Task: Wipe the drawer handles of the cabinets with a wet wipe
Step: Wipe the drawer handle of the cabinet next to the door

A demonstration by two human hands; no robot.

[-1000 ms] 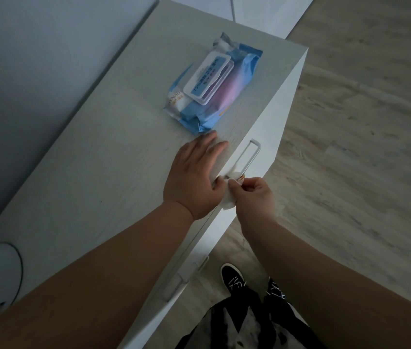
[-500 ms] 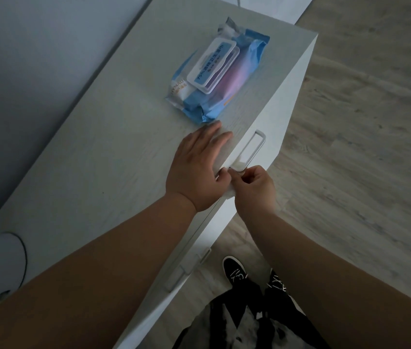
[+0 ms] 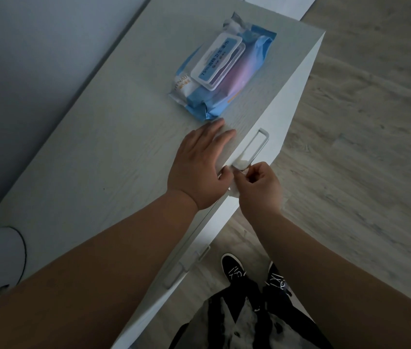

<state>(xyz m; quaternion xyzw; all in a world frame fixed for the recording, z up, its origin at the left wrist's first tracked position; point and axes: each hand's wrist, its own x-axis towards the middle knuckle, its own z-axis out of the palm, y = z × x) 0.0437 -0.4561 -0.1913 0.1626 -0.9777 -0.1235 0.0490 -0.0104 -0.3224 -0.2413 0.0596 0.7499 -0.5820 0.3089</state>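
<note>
A white cabinet (image 3: 113,157) stands against the wall, seen from above. Its upper drawer handle (image 3: 258,147) is a pale bar on the front face. My right hand (image 3: 258,186) pinches a white wet wipe (image 3: 240,164) wrapped over the near end of that handle. Flat on the cabinet top by the front edge rests my left hand (image 3: 198,167), its fingers straight and its thumb at the edge beside the wipe. A second drawer handle (image 3: 186,264) shows lower on the front, nearer to me.
A blue pack of wet wipes (image 3: 222,71) with a closed white lid lies on the cabinet top just beyond my left fingers. A wood-look floor (image 3: 363,147) lies to the right. My black shoes (image 3: 232,268) stand close to the cabinet front.
My right hand with the wipe has stayed at the near end of the upper handle, shifting only slightly. My left hand has kept its place on the cabinet top.
</note>
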